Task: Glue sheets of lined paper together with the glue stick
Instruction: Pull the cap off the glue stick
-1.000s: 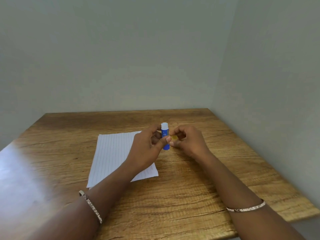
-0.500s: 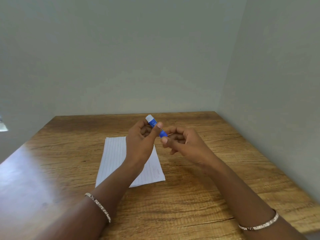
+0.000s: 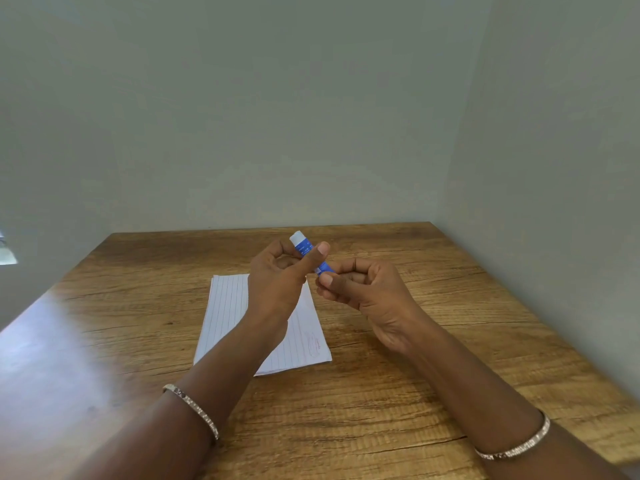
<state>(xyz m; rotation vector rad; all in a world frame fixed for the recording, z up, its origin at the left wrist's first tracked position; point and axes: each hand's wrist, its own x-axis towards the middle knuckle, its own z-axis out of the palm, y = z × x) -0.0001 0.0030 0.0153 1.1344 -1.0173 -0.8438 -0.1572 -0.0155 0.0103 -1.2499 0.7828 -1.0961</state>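
Observation:
A small blue glue stick with a white end is held tilted above the table, its white end pointing up and to the left. My left hand grips its body, thumb across the tube. My right hand pinches its lower blue end with fingertips. White lined paper sheets lie flat on the wooden table beneath my left hand; my left forearm hides their middle. A faint red mark shows near the sheets' lower right corner.
The table sits in a corner, with plain grey walls behind and to the right. Its right edge runs near my right forearm. A bright glare covers the table's left side. Both wrists wear thin bracelets.
The glue stick went from upright to tilted, white end up-left, and rose slightly. My right fingers stay at its lower end. The view shifted a little.

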